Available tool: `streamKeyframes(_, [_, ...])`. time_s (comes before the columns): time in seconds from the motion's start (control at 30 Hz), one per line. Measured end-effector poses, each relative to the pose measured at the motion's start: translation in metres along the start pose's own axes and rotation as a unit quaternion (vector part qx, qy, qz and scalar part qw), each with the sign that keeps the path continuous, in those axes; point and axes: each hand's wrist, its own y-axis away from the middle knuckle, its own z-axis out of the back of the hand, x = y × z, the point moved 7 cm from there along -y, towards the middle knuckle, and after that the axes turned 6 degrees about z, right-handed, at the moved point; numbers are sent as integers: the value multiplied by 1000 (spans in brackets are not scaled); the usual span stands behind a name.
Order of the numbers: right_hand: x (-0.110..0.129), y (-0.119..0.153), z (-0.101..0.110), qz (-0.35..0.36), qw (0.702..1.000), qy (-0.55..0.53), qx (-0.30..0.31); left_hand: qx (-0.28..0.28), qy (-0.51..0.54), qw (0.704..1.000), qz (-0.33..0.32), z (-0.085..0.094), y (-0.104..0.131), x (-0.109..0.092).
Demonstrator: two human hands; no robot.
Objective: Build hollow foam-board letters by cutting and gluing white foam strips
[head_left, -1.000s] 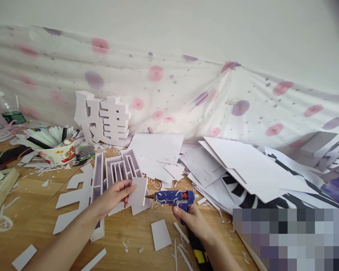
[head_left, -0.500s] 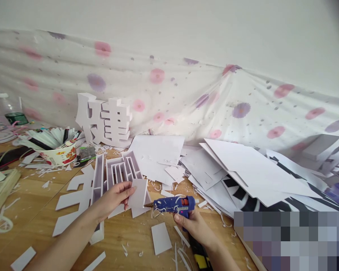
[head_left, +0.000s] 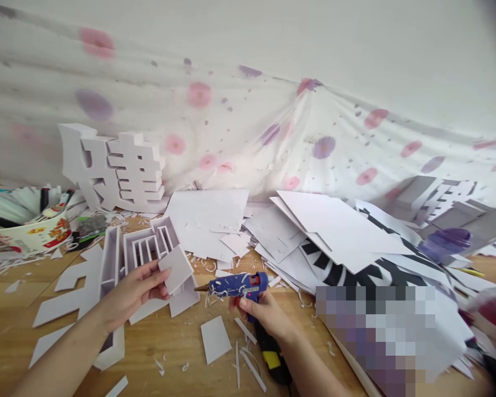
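Two hands in the head view, the only view on hand, well apart from each other. Left hand (head_left: pixel 143 286): thumb and fingers pinched on a small white rectangular board panel (head_left: pixel 176 270), which is held tilted above the table. Right hand (head_left: pixel 270 314): wrapped round the handle of a blue plastic glue gun (head_left: pixel 236 285), red light lit, pale stringy threads clinging to the barrel. The brass-coloured nozzle points left and sits near the panel's lower right edge; contact, and any fresh bead, cannot be made out.

Behind and to the left of the panel: a white hollow board frame with narrow compartments (head_left: pixel 112 259), lying on the brown wooden table (head_left: pixel 165 353). Nearer the body: a loose white four-sided board piece (head_left: pixel 216 340), a few thin white strips (head_left: pixel 253 370) and a black-and-yellow tool handle (head_left: pixel 271 358).

Technique notes (judgement): keep the pinch well back from the nozzle, as hot glue would burn. Steady the panel before squeezing; lay a thin, even line along the edge only, since excess would likely string or smear. Clear trailing threads from the barrel so they do not stick to clean faces. Avoid resting the hot tip on board.
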Motion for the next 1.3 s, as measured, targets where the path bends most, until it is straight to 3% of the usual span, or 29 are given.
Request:
streamKeyframes(0.17, [-8, -2, -1, 5, 997, -30, -75, -38, 25, 999, 9, 2, 1, -3])
streamKeyframes(0.37, [-17, 1, 1, -22, 995, -33, -90, -50, 31, 998, 15, 3, -2, -4])
streamKeyframes(0.53, [-15, 2, 11, -5, 989, -9, -147, -97, 83, 992, 24, 4, -6, -5])
streamKeyframes(0.8, [-21, 2, 19, 40, 975, 58, -210, -75, 161, 983, 57, -22, -11, 1])
streamKeyframes(0.97, [-27, 0, 15, 49, 970, 73, -225, -57, 169, 982, 67, -20, -9, 7])
streamKeyframes(1.3, [-16, -1, 16, 44, 966, 97, -235, -48, 160, 984, 66, -19, -6, 8])
